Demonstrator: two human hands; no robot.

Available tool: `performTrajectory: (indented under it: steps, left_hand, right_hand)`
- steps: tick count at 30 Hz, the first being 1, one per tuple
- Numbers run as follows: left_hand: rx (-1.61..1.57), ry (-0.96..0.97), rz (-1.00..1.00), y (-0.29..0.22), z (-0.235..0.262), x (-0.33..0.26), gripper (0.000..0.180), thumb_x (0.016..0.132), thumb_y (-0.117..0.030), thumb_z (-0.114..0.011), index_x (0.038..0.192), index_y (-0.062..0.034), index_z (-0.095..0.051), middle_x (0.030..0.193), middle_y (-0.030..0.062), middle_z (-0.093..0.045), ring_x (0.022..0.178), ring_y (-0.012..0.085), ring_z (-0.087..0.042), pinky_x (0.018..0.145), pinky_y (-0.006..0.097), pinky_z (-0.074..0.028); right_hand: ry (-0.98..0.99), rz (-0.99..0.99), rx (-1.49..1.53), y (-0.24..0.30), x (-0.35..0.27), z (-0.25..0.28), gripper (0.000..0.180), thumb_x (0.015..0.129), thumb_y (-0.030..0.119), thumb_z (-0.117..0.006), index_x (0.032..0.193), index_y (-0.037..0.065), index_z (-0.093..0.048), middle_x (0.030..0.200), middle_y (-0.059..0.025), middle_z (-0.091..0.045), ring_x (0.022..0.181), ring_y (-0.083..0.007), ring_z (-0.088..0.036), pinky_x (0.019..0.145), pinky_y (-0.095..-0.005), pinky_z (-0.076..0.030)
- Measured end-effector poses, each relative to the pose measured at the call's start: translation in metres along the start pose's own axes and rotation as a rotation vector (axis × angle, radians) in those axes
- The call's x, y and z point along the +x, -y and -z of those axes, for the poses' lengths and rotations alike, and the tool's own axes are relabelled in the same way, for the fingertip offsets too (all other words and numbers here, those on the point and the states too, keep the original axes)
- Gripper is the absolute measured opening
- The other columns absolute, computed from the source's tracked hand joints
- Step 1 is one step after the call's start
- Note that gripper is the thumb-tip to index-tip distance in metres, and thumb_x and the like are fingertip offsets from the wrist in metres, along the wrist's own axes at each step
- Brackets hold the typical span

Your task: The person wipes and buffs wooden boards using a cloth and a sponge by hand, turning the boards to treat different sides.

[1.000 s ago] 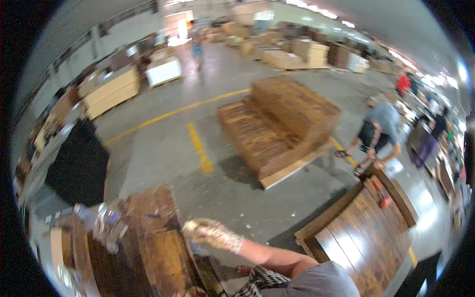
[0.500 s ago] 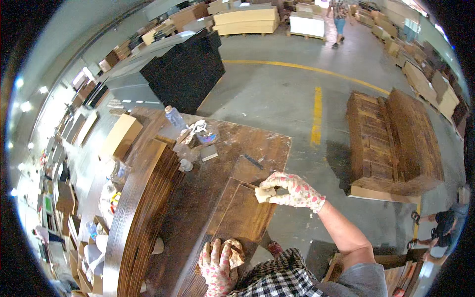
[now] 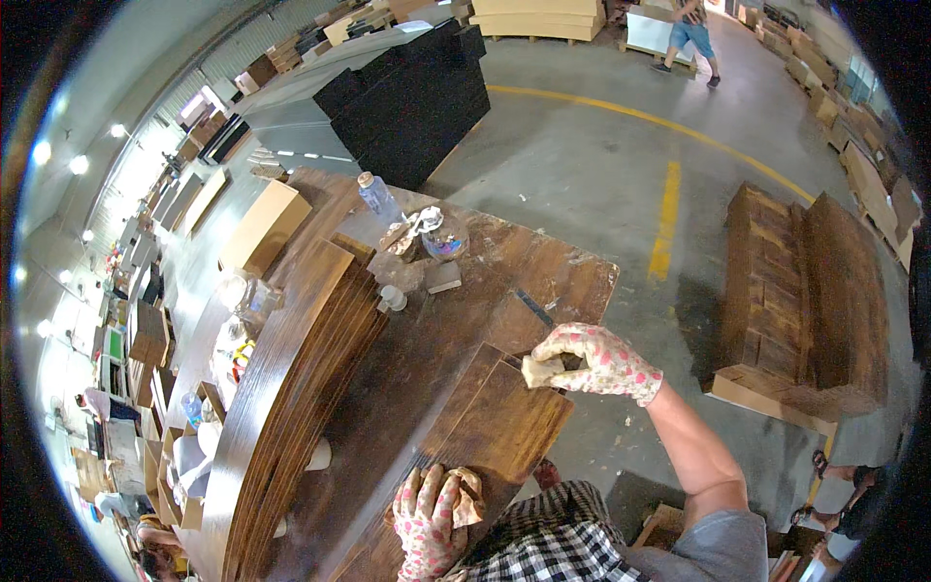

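A brown wood-grain panel [image 3: 495, 427] lies on a dark, worn worktable [image 3: 582, 267]. My right hand [image 3: 606, 367], in a pink-spotted glove, pinches a small cream sponge-like pad [image 3: 539, 372] against the panel's far end. My left hand [image 3: 427, 524], gloved alike, presses a brown-stained rag [image 3: 470, 497] onto the panel's near part, fingers bent over it. Part of the rag is hidden under the palm. Just beyond the right hand lies a thin dark flat strip [image 3: 533, 307].
Left of the panel stands a stack of curved brown boards [image 3: 291, 417]. Further back are a clear bottle [image 3: 379, 200], a plastic jar [image 3: 444, 240] and a grey block [image 3: 443, 278]. Brown stacked panels [image 3: 795, 301] stand on the floor at right. A person [image 3: 691, 44] walks at the back.
The whole view has shifted, so the table sits further right. Both hands keep their holds, the right pad still at the panel's far end. The person at the back has taken a stride.
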State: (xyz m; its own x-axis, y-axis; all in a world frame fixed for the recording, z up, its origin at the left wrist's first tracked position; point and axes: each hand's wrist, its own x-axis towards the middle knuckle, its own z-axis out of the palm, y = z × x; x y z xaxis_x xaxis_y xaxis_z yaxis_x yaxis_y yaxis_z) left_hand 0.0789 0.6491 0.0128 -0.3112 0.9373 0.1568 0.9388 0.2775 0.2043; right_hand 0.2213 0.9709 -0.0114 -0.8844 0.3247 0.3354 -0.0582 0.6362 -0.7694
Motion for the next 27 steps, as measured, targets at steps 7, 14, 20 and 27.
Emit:
performTrajectory:
  steps: [7,14,20,27]
  left_hand:
    - [-0.015,0.006,-0.042,0.008,-0.004,0.003,0.06,0.063,-0.022,-0.065,0.122,-0.012,-0.057,0.129,0.0118,-0.052,0.119,0.0372,-0.046,0.098,0.051,-0.035]
    - [-0.033,-0.019,-0.068,0.007,-0.004,0.002,0.056,0.07,-0.021,-0.062,0.124,-0.0089,-0.054,0.13,0.0144,-0.051,0.119,0.0397,-0.046,0.099,0.053,-0.034]
    - [-0.018,-0.016,-0.101,0.012,-0.004,0.001,0.061,0.069,-0.022,-0.063,0.127,-0.0087,-0.051,0.132,0.0146,-0.049,0.123,0.0407,-0.042,0.1,0.053,-0.033]
    - [-0.066,0.124,-0.334,0.02,0.002,0.045,0.058,0.071,-0.022,-0.06,0.127,-0.0074,-0.052,0.135,0.014,-0.048,0.125,0.0421,-0.04,0.102,0.053,-0.031]
  right_hand:
    - [-0.062,0.034,-0.046,0.007,0.026,-0.019,0.032,0.076,0.017,-0.072,0.105,0.009,-0.063,0.093,-0.0072,-0.063,0.092,-0.0226,-0.061,0.082,-0.0346,-0.049]
    - [-0.019,-0.138,0.06,0.029,-0.003,0.011,0.033,0.074,0.012,-0.075,0.105,0.005,-0.065,0.103,-0.0071,-0.066,0.098,-0.0221,-0.063,0.087,-0.0347,-0.05]
    - [0.046,-0.2,0.028,0.029,-0.045,0.027,0.029,0.075,0.011,-0.075,0.103,0.008,-0.068,0.105,-0.0052,-0.066,0.097,-0.0187,-0.064,0.085,-0.0326,-0.052]
    - [0.184,0.021,0.457,0.076,-0.058,-0.015,0.032,0.074,0.005,-0.072,0.106,0.005,-0.066,0.1,-0.0102,-0.066,0.096,-0.0239,-0.063,0.083,-0.0341,-0.051]
